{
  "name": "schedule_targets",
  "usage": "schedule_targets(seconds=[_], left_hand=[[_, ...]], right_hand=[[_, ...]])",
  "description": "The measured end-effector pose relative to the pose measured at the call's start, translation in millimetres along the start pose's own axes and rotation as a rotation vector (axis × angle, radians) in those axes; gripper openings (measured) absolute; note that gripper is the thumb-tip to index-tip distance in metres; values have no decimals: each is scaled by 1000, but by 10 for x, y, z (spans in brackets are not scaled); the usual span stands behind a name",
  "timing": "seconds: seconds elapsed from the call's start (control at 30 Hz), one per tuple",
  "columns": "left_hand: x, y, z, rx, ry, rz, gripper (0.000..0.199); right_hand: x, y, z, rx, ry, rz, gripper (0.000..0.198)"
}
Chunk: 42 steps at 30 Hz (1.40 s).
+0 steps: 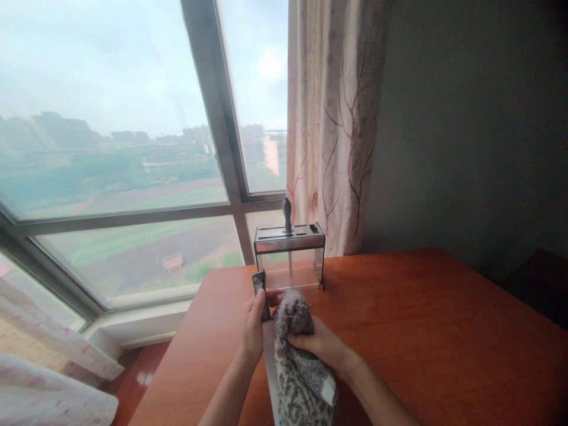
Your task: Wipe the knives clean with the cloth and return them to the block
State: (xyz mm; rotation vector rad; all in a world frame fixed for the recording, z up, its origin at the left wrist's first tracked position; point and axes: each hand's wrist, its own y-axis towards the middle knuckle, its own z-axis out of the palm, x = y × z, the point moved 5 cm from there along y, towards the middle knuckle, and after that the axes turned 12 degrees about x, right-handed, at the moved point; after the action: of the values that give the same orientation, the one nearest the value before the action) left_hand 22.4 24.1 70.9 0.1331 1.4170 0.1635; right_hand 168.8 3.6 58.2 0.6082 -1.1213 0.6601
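Observation:
A kitchen knife with a wide blade (268,362) is in my left hand (254,326), whose fingers are wrapped round its dark handle (258,280). The handle points away from me and the blade runs back toward my body. My right hand (327,349) grips a grey patterned towel (298,316), bunched up against the blade's right side. The towel covers part of the blade and hangs down toward the bottom edge of the view. Just beyond my hands stands a knife block (290,241) with clear sides and a slotted top. A dark-handled rod (287,215) stands upright in it.
The reddish-brown wooden table (399,331) extends to the right and toward me. Large windows (110,148) fill the left side, with a ledge below. A patterned curtain (331,118) hangs behind the table, and a dark wall (461,130) rises on the right.

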Motion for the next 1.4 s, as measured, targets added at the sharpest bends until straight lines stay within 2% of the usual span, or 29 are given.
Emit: schedule_targets(seconds=[0.17,0.43,0.53,0.63,0.87,0.97,1.07,1.2,1.4], left_hand=[[-42,49,-257,-110,6,34,48],[-66,79,-564,-281,-159,60,46],[-57,70,-532,-283,-190,42,46],[-49,43,-410,-249,-181,28,45],[-55,-54,29,-31,-87,35,42],[-62,-77,114,16,-93,39,41],[-67,-77,79,4,-65,46,41],[-68,-53,-57,-49,-6,63,45],[-104,0,-390,-238,-78,94,46]], right_hand=[[-135,13,68,55,62,95,52],[-190,-13,92,150,91,172,55],[-182,-24,75,153,63,188,53],[-147,-23,65,122,58,146,57],[-43,-3,-25,31,-35,19,52],[0,15,-31,33,-48,-52,49],[-20,21,-29,27,-37,-65,53],[-112,15,-47,45,7,-6,50],[-213,3,-10,111,71,84,48]])
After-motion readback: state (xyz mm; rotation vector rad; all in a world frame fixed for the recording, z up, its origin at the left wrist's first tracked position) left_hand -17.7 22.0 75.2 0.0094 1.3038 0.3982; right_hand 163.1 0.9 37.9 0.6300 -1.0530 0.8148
